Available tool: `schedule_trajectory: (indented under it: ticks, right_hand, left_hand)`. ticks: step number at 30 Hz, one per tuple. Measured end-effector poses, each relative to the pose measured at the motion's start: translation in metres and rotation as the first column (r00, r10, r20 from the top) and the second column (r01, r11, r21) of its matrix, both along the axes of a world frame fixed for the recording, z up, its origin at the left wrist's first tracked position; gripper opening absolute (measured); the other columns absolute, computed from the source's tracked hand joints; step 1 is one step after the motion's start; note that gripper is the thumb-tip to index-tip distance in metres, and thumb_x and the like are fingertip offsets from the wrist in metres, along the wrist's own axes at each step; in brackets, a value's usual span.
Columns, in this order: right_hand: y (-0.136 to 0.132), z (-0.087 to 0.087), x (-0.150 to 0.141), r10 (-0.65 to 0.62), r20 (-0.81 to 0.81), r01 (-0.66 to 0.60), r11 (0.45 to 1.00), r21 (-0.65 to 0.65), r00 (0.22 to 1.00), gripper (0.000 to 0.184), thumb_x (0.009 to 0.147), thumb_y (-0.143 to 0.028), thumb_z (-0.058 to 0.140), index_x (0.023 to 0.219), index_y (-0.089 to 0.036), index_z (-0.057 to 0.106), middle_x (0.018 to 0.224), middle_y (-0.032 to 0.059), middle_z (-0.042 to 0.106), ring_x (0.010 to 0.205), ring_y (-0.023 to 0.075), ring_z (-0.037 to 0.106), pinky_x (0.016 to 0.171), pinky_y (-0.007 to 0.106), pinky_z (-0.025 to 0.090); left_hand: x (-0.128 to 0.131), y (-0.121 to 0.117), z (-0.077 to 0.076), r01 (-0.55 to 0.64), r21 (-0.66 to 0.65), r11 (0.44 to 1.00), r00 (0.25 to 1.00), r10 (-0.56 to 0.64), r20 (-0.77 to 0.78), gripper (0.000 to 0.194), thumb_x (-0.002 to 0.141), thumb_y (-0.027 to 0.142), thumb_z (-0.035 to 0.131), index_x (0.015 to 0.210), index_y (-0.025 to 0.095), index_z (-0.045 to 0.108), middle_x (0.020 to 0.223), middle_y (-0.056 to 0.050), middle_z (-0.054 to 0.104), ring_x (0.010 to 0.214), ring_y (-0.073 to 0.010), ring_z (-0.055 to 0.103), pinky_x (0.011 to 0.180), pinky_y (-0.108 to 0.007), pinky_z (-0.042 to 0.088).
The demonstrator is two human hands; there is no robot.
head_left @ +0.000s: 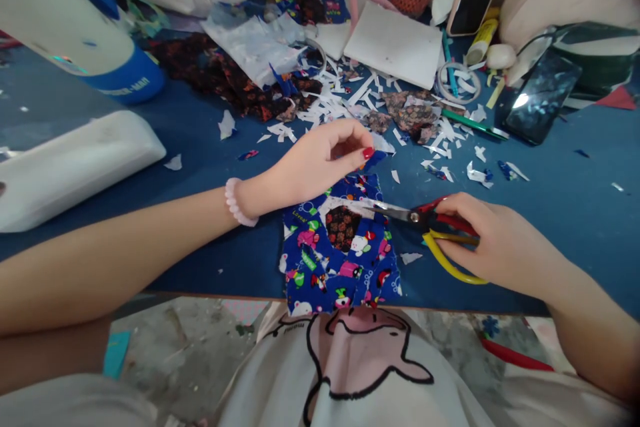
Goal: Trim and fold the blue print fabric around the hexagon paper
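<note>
My right hand (493,240) has its fingers through the red and yellow handles of a pair of scissors (415,216). The blades point left over a piece of blue cartoon-print fabric (345,273) lying at the table's front edge. A dark floral patch (343,227) shows in an opening in that fabric, with a whitish strip along its upper side. My left hand (320,163) is closed in a pinch just above the fabric. Between its thumb and fingers is a small blue-and-white fabric scrap (379,155); the fingertips are partly hidden.
Paper and fabric scraps (345,97) litter the blue table (565,213). Behind them lie dark floral cloth (200,73) and a white pad (395,47). A large bottle (125,73) and a white case (85,167) stand left. A phone (543,97) and green pen (470,121) lie right.
</note>
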State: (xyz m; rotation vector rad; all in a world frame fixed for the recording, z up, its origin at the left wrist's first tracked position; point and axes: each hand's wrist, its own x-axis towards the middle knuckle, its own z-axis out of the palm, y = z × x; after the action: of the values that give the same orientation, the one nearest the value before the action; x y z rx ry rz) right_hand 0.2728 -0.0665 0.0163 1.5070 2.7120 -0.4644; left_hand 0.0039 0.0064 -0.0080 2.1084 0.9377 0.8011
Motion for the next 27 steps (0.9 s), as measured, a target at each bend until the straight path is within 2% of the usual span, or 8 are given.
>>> schedule_trajectory:
  ticks: [4, 6, 8, 9, 11, 14, 24, 27]
  right_hand:
    - [-0.009, 0.006, 0.008, -0.066, 0.006, 0.065, 0.997, 0.033, 0.998, 0.018, 0.083, -0.033, 0.052, 0.097, -0.021, 0.05, 0.081, 0.0059, 0.066, 0.062, 0.0189, 0.062, 0.053, 0.027, 0.044]
    - [-0.014, 0.005, 0.013, -0.092, 0.002, 0.091, 0.994, 0.061, 0.996, 0.019, 0.083, -0.032, 0.052, 0.098, -0.022, 0.049, 0.081, 0.0055, 0.066, 0.062, 0.019, 0.062, 0.054, 0.027, 0.045]
    - [-0.02, 0.003, 0.02, -0.135, -0.004, 0.135, 0.987, 0.082, 0.991, 0.021, 0.082, -0.032, 0.052, 0.101, -0.023, 0.048, 0.082, 0.0049, 0.066, 0.063, 0.0193, 0.062, 0.054, 0.027, 0.045]
    - [-0.023, 0.001, 0.023, -0.16, -0.007, 0.16, 0.983, 0.088, 0.987, 0.021, 0.082, -0.031, 0.053, 0.101, -0.024, 0.048, 0.082, 0.0045, 0.066, 0.063, 0.0193, 0.062, 0.054, 0.027, 0.045]
    - [-0.027, -0.002, 0.029, -0.203, -0.02, 0.204, 0.974, 0.097, 0.979, 0.021, 0.082, -0.032, 0.054, 0.101, -0.024, 0.048, 0.081, 0.0033, 0.066, 0.061, 0.0188, 0.062, 0.053, 0.027, 0.045]
    - [-0.033, -0.004, 0.033, -0.237, -0.029, 0.239, 0.968, 0.08, 0.971, 0.022, 0.082, -0.033, 0.055, 0.101, -0.025, 0.048, 0.079, 0.0022, 0.065, 0.059, 0.0183, 0.061, 0.052, 0.027, 0.045]
    - [-0.056, 0.0, 0.03, -0.331, -0.054, 0.332, 0.943, 0.025, 0.942, 0.019, 0.083, -0.032, 0.054, 0.1, -0.025, 0.048, 0.086, 0.0053, 0.068, 0.067, 0.0224, 0.066, 0.058, 0.03, 0.05]
    - [-0.06, -0.001, 0.032, -0.343, -0.055, 0.345, 0.938, 0.04, 0.938, 0.016, 0.084, -0.033, 0.052, 0.098, -0.025, 0.048, 0.087, 0.0068, 0.068, 0.069, 0.0227, 0.066, 0.059, 0.03, 0.05]
  left_hand:
    - [-0.008, 0.002, 0.005, -0.096, 0.255, 0.962, 0.977, 0.14, -0.16, 0.023, 0.09, 0.014, 0.041, 0.106, 0.019, 0.057, 0.108, -0.009, 0.056, 0.104, -0.0234, 0.053, 0.089, -0.04, 0.045]
    - [-0.01, -0.001, 0.01, -0.082, 0.356, 0.931, 0.961, 0.168, -0.218, 0.027, 0.09, 0.014, 0.041, 0.11, 0.02, 0.058, 0.114, -0.011, 0.055, 0.111, -0.027, 0.05, 0.093, -0.045, 0.041]
    - [-0.01, -0.006, 0.015, 0.073, 0.376, 0.924, 0.957, 0.042, -0.288, 0.025, 0.091, 0.016, 0.042, 0.11, 0.019, 0.059, 0.112, -0.011, 0.057, 0.106, -0.0261, 0.052, 0.09, -0.044, 0.042]
    - [-0.009, -0.01, 0.017, 0.205, 0.349, 0.914, 0.939, -0.084, -0.333, 0.023, 0.092, 0.017, 0.044, 0.108, 0.018, 0.059, 0.109, -0.011, 0.059, 0.101, -0.024, 0.055, 0.088, -0.04, 0.043]
    - [-0.005, -0.019, 0.017, 0.472, 0.261, 0.842, 0.844, -0.347, -0.409, 0.019, 0.094, 0.022, 0.045, 0.104, 0.019, 0.061, 0.103, -0.008, 0.061, 0.092, -0.0199, 0.057, 0.083, -0.033, 0.044]
    - [0.0, -0.03, 0.014, 0.605, 0.194, 0.772, 0.75, -0.471, -0.464, 0.019, 0.095, 0.024, 0.047, 0.104, 0.017, 0.062, 0.103, -0.008, 0.061, 0.088, -0.0185, 0.056, 0.078, -0.03, 0.043]
    - [0.001, -0.032, 0.01, 0.552, 0.135, 0.823, 0.759, -0.429, -0.49, 0.024, 0.093, 0.029, 0.052, 0.113, 0.018, 0.059, 0.109, -0.01, 0.057, 0.094, -0.0199, 0.054, 0.084, -0.031, 0.042]
    - [-0.001, -0.029, 0.008, 0.478, 0.162, 0.863, 0.794, -0.345, -0.501, 0.03, 0.091, 0.037, 0.055, 0.115, 0.019, 0.057, 0.114, -0.01, 0.055, 0.103, -0.0231, 0.05, 0.091, -0.035, 0.039]
